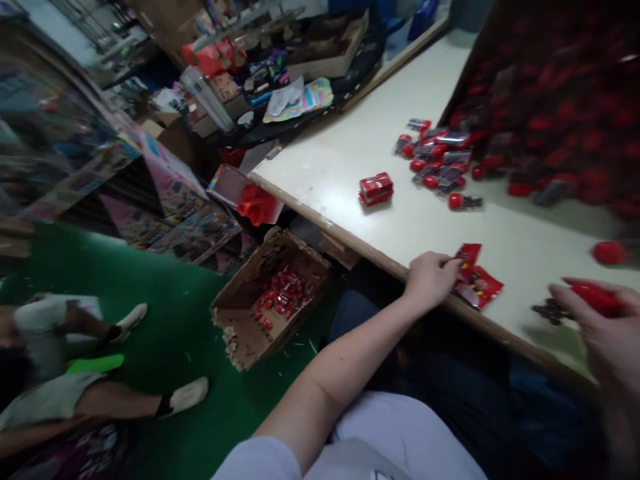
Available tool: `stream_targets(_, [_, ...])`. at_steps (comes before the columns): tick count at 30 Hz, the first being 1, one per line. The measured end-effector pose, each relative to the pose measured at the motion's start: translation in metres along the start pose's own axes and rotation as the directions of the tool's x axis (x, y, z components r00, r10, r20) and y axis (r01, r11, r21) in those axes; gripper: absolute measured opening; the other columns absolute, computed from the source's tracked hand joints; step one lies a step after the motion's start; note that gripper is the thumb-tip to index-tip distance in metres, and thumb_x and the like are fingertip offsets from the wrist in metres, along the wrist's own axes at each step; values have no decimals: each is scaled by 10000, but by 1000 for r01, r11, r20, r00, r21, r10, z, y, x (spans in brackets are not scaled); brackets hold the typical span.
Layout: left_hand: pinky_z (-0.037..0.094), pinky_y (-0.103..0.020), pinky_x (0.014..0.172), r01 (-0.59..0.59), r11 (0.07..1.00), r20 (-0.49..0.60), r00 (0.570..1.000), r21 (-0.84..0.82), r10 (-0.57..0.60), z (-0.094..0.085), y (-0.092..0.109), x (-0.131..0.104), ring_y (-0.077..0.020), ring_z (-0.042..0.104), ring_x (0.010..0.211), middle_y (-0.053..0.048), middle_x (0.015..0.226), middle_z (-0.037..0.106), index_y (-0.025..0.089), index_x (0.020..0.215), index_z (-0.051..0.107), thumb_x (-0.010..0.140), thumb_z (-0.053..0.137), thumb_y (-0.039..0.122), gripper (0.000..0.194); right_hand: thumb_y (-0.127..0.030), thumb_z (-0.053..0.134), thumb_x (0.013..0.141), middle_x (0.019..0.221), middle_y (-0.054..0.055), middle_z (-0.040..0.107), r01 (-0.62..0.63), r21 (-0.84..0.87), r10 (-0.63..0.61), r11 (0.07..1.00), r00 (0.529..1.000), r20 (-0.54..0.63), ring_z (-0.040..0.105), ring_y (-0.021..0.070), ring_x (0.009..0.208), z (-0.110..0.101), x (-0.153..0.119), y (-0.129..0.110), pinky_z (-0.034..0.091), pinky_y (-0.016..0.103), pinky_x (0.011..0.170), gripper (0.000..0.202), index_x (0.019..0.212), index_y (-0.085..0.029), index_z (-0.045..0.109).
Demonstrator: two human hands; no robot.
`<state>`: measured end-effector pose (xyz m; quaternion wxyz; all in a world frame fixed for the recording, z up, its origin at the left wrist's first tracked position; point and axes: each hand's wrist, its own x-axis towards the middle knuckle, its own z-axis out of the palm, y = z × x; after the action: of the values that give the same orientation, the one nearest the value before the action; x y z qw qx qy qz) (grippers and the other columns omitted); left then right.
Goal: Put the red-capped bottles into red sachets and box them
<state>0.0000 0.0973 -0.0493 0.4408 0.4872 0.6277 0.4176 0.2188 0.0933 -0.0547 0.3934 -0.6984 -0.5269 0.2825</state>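
My left hand (431, 279) is at the table's front edge, its thumb and fingers pinched on a small red packet (469, 259). Another red printed packet (483, 287) lies against it on the tabletop. On the right, my right hand (607, 327), slightly blurred, has its fingers closed around a red-capped piece (597, 300). A dark, knobbly part (550, 311) sticks out of that grip toward the left. Near that hand rests a single red-capped piece (609, 253). Farther back, several small clear tubes with red caps (440, 157) lie in a loose pile.
A large heap of red-capped tubes (555, 140) fills the right back. A wrapped red block (376, 189) sits mid-table. Below the edge, a torn cardboard box (245, 300) holds red pieces. A seated person's legs (105, 393) are at left. Behind stands a cluttered black table (260, 113).
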Motion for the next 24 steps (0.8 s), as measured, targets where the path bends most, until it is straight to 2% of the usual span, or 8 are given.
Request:
stream_targets(2, [364, -270, 597, 108, 947, -31, 992, -303, -123, -4, 6, 0, -138, 512, 594, -47, 612, 619, 154, 624, 661, 739, 608, 329, 216, -431, 778, 603, 869, 110, 645, -43, 106, 59, 993, 987, -150, 590, 234, 723, 4, -6, -23, 461, 426, 729, 351, 896, -253, 702])
stream_targets(4, [323, -243, 522, 225, 824, 21, 968, -520, -251, -6, 12, -2, -105, 459, 515, -17, 539, 567, 151, 578, 627, 668, 673, 376, 247, -389, 796, 583, 776, 57, 631, -83, 294, 117, 952, 988, -98, 554, 170, 606, 9, -9, -38, 469, 350, 597, 321, 844, -232, 695])
stream_targets(8, [234, -219, 439, 306, 689, 76, 936, -657, -343, -1, 24, -6, -70, 405, 444, 7, 492, 518, 140, 573, 600, 547, 758, 407, 311, -407, 773, 631, 708, -12, 598, -289, 640, 213, 712, 957, 196, 504, 95, 514, 16, -22, -52, 430, 210, 424, 363, 921, -223, 656])
stream_targets(11, [240, -212, 425, 291, 659, 55, 934, -693, -354, 7, 30, -10, -57, 396, 419, 15, 500, 529, 138, 576, 573, 513, 782, 381, 327, -513, 660, 734, 691, 3, 618, -517, 729, 251, 449, 856, 452, 557, 109, 543, 21, -38, -58, 509, 231, 475, 330, 876, -215, 656])
stream_targets(13, [257, -209, 424, 283, 652, 40, 931, -704, -362, 12, 31, -11, -54, 400, 410, 18, 498, 537, 142, 567, 546, 503, 789, 359, 332, -487, 602, 794, 749, 25, 658, -598, 720, 238, 352, 802, 549, 620, 139, 627, 23, -49, -59, 563, 283, 574, 288, 873, -215, 655])
stream_targets(16, [271, -204, 424, 285, 661, 38, 931, -695, -362, 17, 31, -11, -56, 418, 407, 23, 494, 545, 149, 574, 523, 494, 799, 343, 347, -345, 591, 814, 929, 39, 694, -604, 721, 204, 338, 795, 571, 673, 188, 814, 24, -62, -57, 579, 364, 723, 200, 976, -237, 637])
stream_targets(20, [251, -195, 414, 330, 640, 69, 915, -694, -397, 20, 33, -13, -58, 435, 410, 24, 508, 552, 157, 578, 488, 469, 817, 355, 399, -270, 609, 807, 1130, 21, 655, -501, 772, 179, 391, 864, 470, 650, 184, 979, 22, -70, -56, 544, 368, 845, 306, 1109, -290, 570])
stream_targets(24, [280, -186, 429, 426, 529, 211, 883, -734, -418, 22, 40, -18, -56, 465, 440, 10, 553, 582, 144, 639, 542, 480, 826, 323, 372, -317, 627, 817, 1140, 38, 644, -359, 773, 105, 523, 927, 359, 625, 191, 1026, 19, -76, -60, 511, 364, 894, 252, 1058, -265, 576])
